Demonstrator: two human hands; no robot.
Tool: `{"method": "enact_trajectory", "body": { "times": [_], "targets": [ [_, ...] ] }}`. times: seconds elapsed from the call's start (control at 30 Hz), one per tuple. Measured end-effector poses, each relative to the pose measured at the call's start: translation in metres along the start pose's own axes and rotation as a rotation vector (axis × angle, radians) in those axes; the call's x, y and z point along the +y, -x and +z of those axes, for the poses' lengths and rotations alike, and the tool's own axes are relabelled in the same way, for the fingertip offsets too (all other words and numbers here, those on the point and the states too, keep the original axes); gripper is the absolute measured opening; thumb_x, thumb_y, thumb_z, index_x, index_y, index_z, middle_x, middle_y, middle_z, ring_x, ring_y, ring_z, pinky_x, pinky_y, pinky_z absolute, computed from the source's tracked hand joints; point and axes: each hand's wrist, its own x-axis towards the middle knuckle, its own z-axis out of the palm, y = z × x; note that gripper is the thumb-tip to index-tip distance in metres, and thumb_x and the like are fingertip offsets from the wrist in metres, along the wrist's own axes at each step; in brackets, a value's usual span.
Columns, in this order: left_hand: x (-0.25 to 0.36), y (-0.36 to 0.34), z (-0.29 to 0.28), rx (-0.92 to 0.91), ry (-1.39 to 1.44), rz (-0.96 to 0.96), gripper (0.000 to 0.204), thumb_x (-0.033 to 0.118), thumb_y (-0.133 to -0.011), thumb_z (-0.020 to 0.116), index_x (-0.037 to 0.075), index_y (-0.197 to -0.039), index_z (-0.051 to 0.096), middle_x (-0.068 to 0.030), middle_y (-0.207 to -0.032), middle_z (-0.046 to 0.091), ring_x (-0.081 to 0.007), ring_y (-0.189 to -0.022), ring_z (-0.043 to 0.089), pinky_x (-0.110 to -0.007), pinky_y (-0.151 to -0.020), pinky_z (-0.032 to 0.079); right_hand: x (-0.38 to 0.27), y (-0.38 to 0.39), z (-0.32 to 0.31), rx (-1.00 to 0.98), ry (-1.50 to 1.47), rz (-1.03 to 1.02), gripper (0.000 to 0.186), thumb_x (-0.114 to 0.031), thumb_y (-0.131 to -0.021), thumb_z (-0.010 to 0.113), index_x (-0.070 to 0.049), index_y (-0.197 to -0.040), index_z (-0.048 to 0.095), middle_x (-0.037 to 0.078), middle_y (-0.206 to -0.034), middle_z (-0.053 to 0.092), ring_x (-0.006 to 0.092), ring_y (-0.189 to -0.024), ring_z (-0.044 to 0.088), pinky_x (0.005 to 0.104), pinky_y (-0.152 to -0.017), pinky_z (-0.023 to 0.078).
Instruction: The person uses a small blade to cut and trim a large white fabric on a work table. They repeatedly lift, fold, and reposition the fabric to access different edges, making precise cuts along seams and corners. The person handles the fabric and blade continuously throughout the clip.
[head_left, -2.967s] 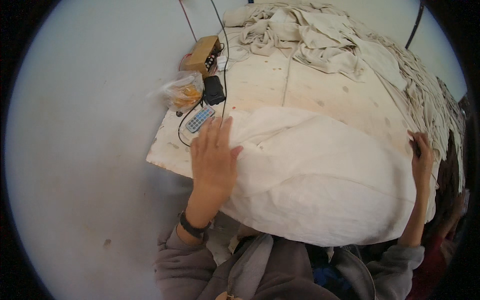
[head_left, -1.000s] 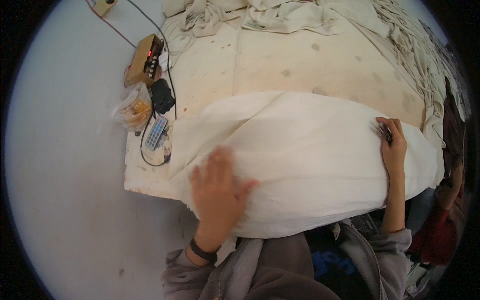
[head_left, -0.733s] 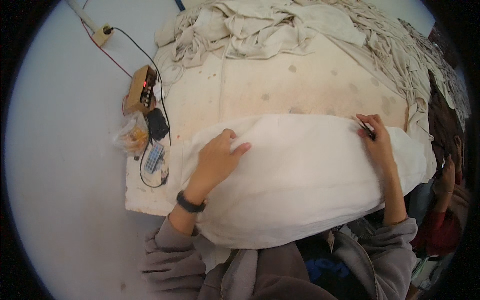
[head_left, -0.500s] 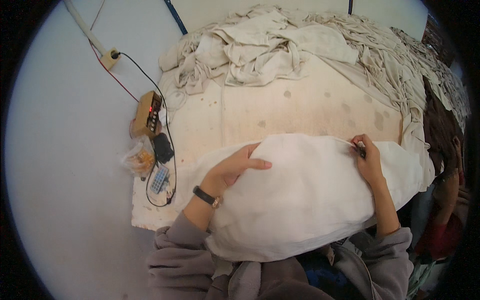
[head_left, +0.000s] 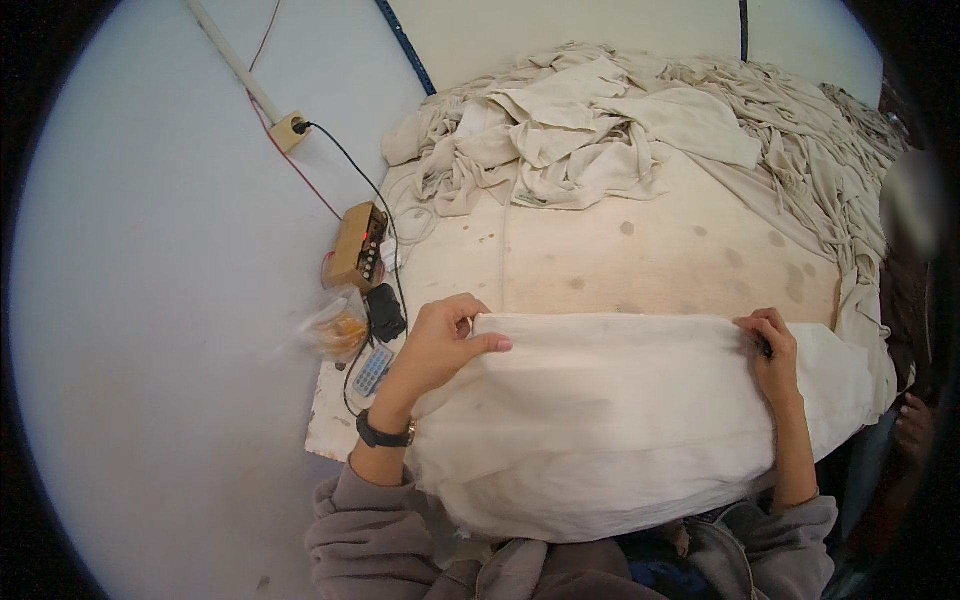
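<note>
A white cloth (head_left: 610, 420) spreads over the near part of the stained pale table (head_left: 660, 240) and hangs toward my body, its far edge pulled straight. My left hand (head_left: 455, 345) pinches that edge at its left end, thumb on top, a dark watch on the wrist. At the right end of the same edge my right hand (head_left: 775, 345) has its fingers curled round a small dark tool (head_left: 765, 348), probably snips, with the fingertips at the cloth.
Crumpled beige fabric (head_left: 560, 120) heaps along the back and right. At left lie a boxy device (head_left: 352, 245), black case (head_left: 386, 312), plastic bag (head_left: 340, 325), remote (head_left: 373, 370) and cords, near a socket (head_left: 288, 132). Another person's hand (head_left: 912, 430) shows at right.
My left hand has gone from lying spread and moving over the cloth to pinching its far edge, which is now drawn straight between both hands. The view has shifted, showing more wall.
</note>
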Motion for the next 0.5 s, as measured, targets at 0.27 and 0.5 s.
{"method": "enact_trajectory", "body": {
  "times": [0.27, 0.5],
  "targets": [
    [-0.001, 0.014, 0.011, 0.109, 0.247, -0.104, 0.025, 0.014, -0.087, 0.059, -0.003, -0.104, 0.054, -0.0046, -0.062, 0.055, -0.0093, -0.047, 0.050, -0.023, -0.042, 0.039, 0.001, 0.006, -0.015, -0.180, -0.036, 0.103, 0.024, 0.006, -0.070, 0.064, -0.003, -0.092, 0.062, 0.012, -0.087, 0.060, 0.0249, -0.077, 0.061, 0.0304, -0.070, 0.047],
    [-0.054, 0.029, 0.038, 0.054, -0.053, -0.035, 0.050, 0.017, -0.090, 0.054, -0.011, -0.127, 0.036, -0.0270, -0.113, 0.052, -0.0306, -0.096, 0.058, -0.039, -0.078, 0.047, 0.041, 0.047, -0.103, -0.067, 0.200, 0.398, 0.037, -0.005, -0.069, 0.072, -0.003, -0.104, 0.060, 0.015, -0.093, 0.063, 0.0311, -0.083, 0.061, 0.0340, -0.074, 0.047]
  ]
}}
